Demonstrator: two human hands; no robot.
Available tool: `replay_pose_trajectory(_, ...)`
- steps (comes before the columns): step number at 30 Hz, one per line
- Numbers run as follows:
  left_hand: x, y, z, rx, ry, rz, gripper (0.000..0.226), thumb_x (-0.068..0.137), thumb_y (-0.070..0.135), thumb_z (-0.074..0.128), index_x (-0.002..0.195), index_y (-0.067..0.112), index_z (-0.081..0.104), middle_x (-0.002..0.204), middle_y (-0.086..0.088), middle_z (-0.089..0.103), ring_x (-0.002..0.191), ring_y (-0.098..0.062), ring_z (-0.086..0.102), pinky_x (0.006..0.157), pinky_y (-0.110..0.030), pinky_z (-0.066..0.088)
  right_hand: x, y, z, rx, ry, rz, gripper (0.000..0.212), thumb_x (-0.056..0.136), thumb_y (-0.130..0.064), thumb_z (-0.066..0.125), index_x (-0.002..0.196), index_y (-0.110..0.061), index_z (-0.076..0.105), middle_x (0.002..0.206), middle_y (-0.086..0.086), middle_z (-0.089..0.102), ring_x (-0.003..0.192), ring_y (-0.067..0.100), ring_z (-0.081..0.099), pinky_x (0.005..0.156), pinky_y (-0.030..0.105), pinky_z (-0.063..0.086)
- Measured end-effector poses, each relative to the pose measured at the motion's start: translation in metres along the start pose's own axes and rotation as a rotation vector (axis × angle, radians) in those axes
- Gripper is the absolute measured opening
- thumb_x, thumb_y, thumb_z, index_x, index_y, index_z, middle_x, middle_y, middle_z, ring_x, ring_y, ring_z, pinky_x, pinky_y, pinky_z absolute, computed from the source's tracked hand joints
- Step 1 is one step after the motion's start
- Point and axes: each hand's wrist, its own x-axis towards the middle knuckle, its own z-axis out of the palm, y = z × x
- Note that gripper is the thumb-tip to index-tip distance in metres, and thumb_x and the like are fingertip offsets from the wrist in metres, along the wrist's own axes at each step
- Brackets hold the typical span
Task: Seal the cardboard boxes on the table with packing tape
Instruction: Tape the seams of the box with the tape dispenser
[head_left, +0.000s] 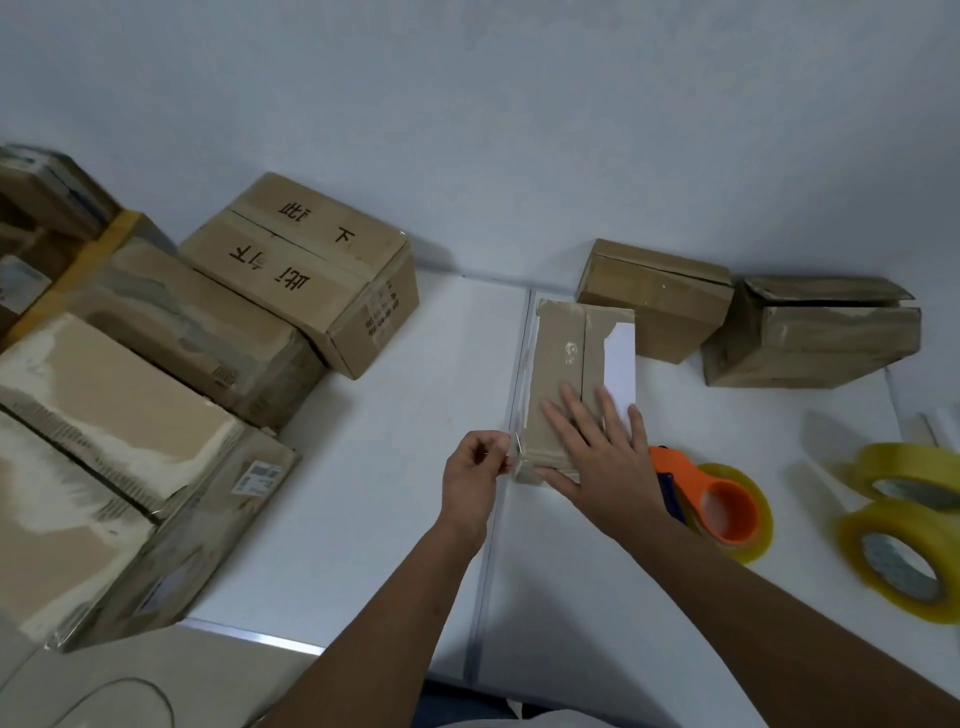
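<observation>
A small flat cardboard box (563, 358) lies in the middle of the white table (395, 467), its flaps closed and a white label on its right side. My right hand (597, 447) lies flat on its near end, fingers spread. My left hand (475, 475) pinches a clear strip of tape (514, 448) at the box's near left corner. An orange tape dispenser (719, 506) with a yellowish roll lies just right of my right hand.
Two small cardboard boxes (657, 299) (810, 332) stand at the back right. Several larger boxes (306, 270) (104, 467) crowd the left side. Two loose rolls of yellowish tape (898, 561) (911, 475) lie at the right edge.
</observation>
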Motion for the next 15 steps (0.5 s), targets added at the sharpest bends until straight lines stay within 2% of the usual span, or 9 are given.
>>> replay_pose_trajectory(3, 0.001, -0.004, 0.015, 0.044, 0.027, 0.013, 0.007, 0.098, 0.015, 0.059, 0.094, 0.012, 0.064, 0.084, 0.002, 0.066, 0.080, -0.011, 0.060, 0.087, -0.030, 0.052, 0.001, -0.002, -0.001, 0.009, -0.010, 0.012, 0.076, 0.092, -0.073, 0.018, 0.156, -0.035, 0.002, 0.165, -0.006, -0.002, 0.151, 0.030, -0.003, 0.118, 0.058, 0.007)
replay_pose_trajectory(6, 0.001, -0.008, 0.025, 0.063, 0.041, 0.008, 0.009, 0.101, 0.021, 0.055, 0.104, 0.016, 0.061, 0.099, 0.001, 0.066, 0.089, -0.011, 0.059, 0.080, -0.021, 0.050, 0.003, -0.002, 0.000, 0.026, -0.016, 0.021, 0.076, 0.091, -0.073, 0.017, 0.156, -0.035, 0.003, 0.165, -0.005, -0.001, 0.151, 0.031, -0.003, 0.118, 0.060, 0.008)
replay_pose_trajectory(10, 0.009, -0.010, 0.029, 0.103, 0.084, -0.049, 0.022, 0.101, 0.031, 0.055, 0.122, 0.027, 0.049, 0.121, 0.005, 0.047, 0.104, -0.014, 0.055, 0.088, -0.027, 0.049, 0.003, -0.003, 0.000, 0.029, -0.012, 0.024, 0.077, 0.091, -0.073, 0.017, 0.156, -0.033, 0.008, 0.165, -0.004, 0.004, 0.151, 0.032, 0.002, 0.118, 0.060, 0.010)
replay_pose_trajectory(13, 0.020, -0.006, 0.031, 0.212, 0.049, -0.075, 0.015, 0.104, 0.024, 0.047, 0.114, 0.018, 0.056, 0.123, -0.008, 0.056, 0.098, -0.015, 0.059, 0.073, -0.019, 0.046, 0.003, -0.004, -0.001, 0.040, -0.014, 0.025, 0.077, 0.090, -0.073, 0.017, 0.156, -0.034, 0.009, 0.165, -0.004, 0.006, 0.151, 0.032, 0.004, 0.117, 0.061, 0.012)
replay_pose_trajectory(15, 0.020, -0.002, 0.029, 0.310, 0.046, -0.079, 0.016, 0.105, 0.021, 0.045, 0.112, 0.015, 0.059, 0.119, -0.008, 0.063, 0.091, -0.010, 0.059, 0.067, -0.015, 0.043, 0.003, -0.004, -0.001, 0.038, -0.015, 0.023, 0.077, 0.090, -0.073, 0.019, 0.156, -0.034, 0.009, 0.165, -0.004, 0.006, 0.151, 0.032, 0.003, 0.117, 0.060, 0.012)
